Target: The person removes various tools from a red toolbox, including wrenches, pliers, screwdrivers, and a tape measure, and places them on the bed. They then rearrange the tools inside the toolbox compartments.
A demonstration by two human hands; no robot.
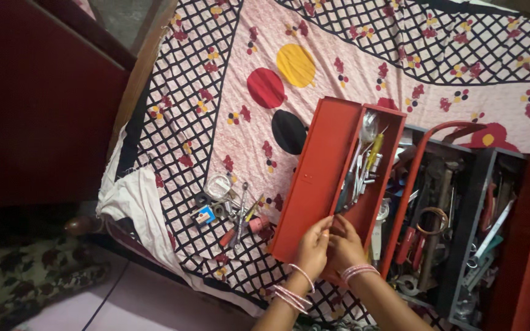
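Both hands meet at the near end of a red metal toolbox tray (320,178), a long two-compartment tray lifted out of the open toolbox (461,233) and tilted over the bed. The left hand (313,248) grips the near short edge of the tray, its fingers (323,228) curled over the rim; the right hand (343,245) presses against it on the inner side, fingers (346,225) bent into the compartment by the middle divider, so both are closed on the tray rather than spread. From the fingers the tray's long axis runs straight away and a little to the right, its far end well beyond them; neither hand is nearer, since both touch the same end. The compartment on the left-hand side looks bare; the other holds a loose bundle with a yellow-handled screwdriver (374,152) among grey metal bits too jumbled to count. To the left of the fingers, near but apart, a small heap lies on the patterned bedsheet (314,37): a red-handled screwdriver (231,236), a clear round lid (218,186), a small blue-and-white box (203,216), one of each, plus thin tools that I cannot separate. To the right of the fingers the toolbox shows one red carry handle (409,184) over hammers and pliers.
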